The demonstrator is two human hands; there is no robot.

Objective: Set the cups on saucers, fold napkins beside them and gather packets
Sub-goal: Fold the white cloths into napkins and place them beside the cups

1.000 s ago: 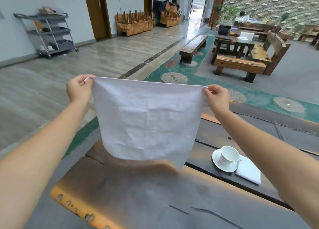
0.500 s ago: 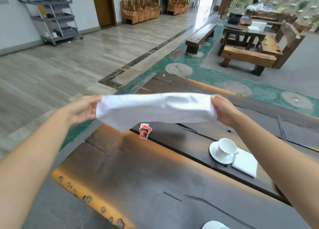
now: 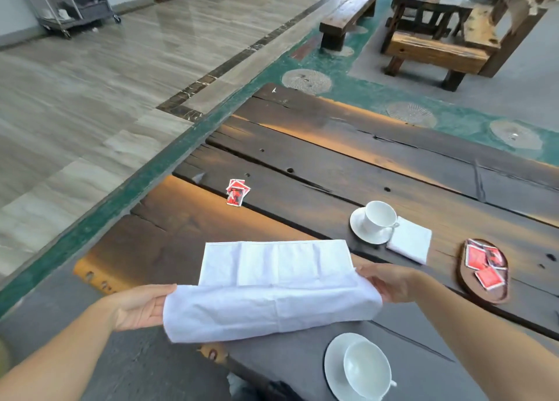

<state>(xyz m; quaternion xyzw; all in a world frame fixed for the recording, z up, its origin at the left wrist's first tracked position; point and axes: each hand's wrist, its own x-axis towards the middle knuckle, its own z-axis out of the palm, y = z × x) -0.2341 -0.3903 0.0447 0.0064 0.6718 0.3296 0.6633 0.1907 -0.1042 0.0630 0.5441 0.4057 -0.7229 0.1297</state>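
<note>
Holding the napkin (image 3: 272,298) by both ends, you have it stretched across the near middle of the tabletop (image 3: 332,158). Your left hand (image 3: 139,307) grasps the left end, its fingers (image 3: 154,308) closed on the edge of the cloth. The far half of the napkin lies flat and creased on the wood, while the near half is lifted between your hands in a loose fold. Beyond the napkin's left part, well apart from it, a small pile of red packets (image 3: 237,192) lies on the tabletop. Your right hand (image 3: 393,282) pinches the right end of the cloth. Just below it, close to you, the near cup (image 3: 367,370) stands on the near saucer (image 3: 331,361). Farther off, the far cup (image 3: 379,217) sits on the far saucer (image 3: 358,228), and a folded napkin (image 3: 411,243) touches that saucer's right side. At the far right, an oval wooden dish (image 3: 493,294) holds more packets (image 3: 484,264).
</note>
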